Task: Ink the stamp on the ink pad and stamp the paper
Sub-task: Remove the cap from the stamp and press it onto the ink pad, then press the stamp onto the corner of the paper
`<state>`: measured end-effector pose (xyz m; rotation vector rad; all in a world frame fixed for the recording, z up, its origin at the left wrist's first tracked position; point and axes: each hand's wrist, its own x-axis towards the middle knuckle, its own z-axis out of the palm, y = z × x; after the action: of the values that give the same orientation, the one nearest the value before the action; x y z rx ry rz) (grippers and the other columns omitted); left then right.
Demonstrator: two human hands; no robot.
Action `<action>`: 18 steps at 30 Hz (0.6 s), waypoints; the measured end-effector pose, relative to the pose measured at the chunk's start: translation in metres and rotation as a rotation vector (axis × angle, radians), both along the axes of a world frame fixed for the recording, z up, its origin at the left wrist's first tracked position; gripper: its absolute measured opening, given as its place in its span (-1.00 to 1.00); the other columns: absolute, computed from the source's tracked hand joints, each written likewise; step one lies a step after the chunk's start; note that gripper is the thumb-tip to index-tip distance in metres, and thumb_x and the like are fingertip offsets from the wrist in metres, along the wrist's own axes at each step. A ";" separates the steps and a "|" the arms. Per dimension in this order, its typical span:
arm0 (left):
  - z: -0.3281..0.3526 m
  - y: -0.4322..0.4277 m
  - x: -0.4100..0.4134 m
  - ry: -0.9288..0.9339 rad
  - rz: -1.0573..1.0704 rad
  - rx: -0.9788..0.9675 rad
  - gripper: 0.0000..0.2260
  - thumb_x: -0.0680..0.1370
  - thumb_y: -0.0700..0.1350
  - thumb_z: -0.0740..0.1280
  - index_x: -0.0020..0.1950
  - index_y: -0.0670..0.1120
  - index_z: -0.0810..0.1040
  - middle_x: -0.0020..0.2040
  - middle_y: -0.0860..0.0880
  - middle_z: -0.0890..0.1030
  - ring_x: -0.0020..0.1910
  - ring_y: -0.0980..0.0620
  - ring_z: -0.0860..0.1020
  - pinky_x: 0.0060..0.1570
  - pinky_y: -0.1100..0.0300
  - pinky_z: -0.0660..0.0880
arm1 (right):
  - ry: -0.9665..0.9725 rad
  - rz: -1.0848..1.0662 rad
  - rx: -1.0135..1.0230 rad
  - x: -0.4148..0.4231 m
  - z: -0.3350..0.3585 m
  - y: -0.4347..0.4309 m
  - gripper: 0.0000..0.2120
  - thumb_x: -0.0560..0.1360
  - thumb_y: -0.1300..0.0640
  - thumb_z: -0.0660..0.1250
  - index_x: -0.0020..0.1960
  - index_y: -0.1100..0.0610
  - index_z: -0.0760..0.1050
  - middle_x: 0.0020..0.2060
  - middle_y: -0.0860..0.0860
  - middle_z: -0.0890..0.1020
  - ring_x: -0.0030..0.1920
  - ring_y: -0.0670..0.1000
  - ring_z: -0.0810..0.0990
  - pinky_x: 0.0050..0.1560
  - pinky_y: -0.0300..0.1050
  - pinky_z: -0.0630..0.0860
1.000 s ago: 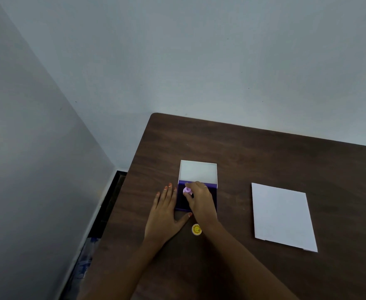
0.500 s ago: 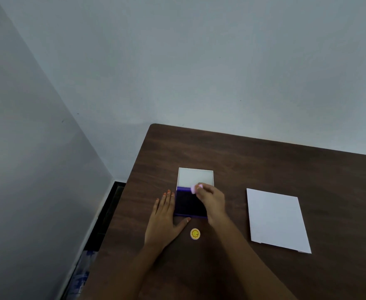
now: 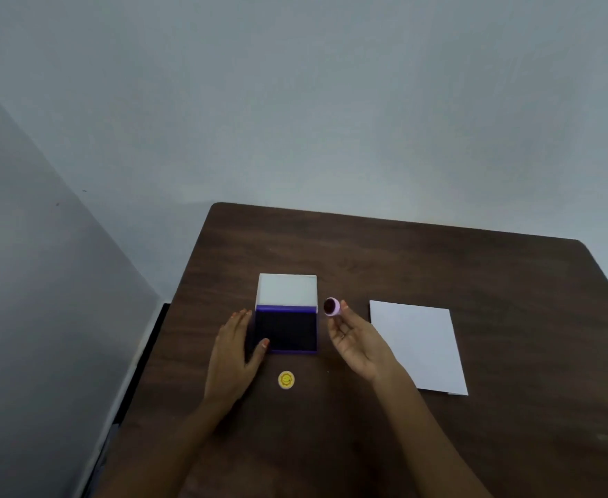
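Stamp pinched at right hand fingers' tips; left hand lies flat, open.

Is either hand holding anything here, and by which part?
The right hand pinches the stamp by its pink body. The left hand holds nothing.

right hand is pinching the little pink stamp up off the table, inked face showing, between open ink pad and paper; left hand lies flat against the pad's left edge
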<state>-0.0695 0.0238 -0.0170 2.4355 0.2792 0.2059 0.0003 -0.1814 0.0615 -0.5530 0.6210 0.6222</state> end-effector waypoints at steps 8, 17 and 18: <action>0.028 -0.126 0.043 -0.052 -0.338 0.031 -0.64 0.53 -0.11 0.27 0.33 -0.06 0.38 0.37 -0.08 0.41 0.38 0.02 0.31 0.39 0.13 0.13 | -0.077 -0.179 -0.320 0.015 -0.013 -0.092 -0.78 0.47 0.23 0.30 0.09 0.29 0.51 -0.03 0.13 0.65 -0.02 0.01 0.63 -0.09 -0.22 0.62; -0.012 -0.209 0.049 0.170 -0.373 0.236 -0.25 0.48 0.32 0.10 0.49 -0.05 -0.09 0.53 -0.05 -0.04 0.49 -0.02 -0.10 0.37 -0.05 -0.28 | -0.311 -0.002 -0.873 0.040 -0.019 -0.112 -0.91 0.45 0.11 0.35 -0.20 0.08 0.61 -0.18 -0.06 0.67 -0.10 -0.08 0.63 -0.05 -0.29 0.53; -0.012 -0.208 0.049 0.169 -0.367 0.256 -0.24 0.45 0.33 0.13 0.49 -0.07 0.01 0.52 -0.07 0.07 0.48 -0.06 0.04 0.38 -0.11 -0.15 | -0.340 0.027 -0.971 0.043 -0.022 -0.109 -0.90 0.44 0.08 0.37 -0.23 0.07 0.61 -0.20 -0.07 0.66 -0.10 -0.07 0.60 -0.08 -0.27 0.49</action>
<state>-0.0206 -0.1842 -0.0287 2.7082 -0.1331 -0.1346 0.0433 -0.2907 0.0395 -1.5404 0.5653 0.2009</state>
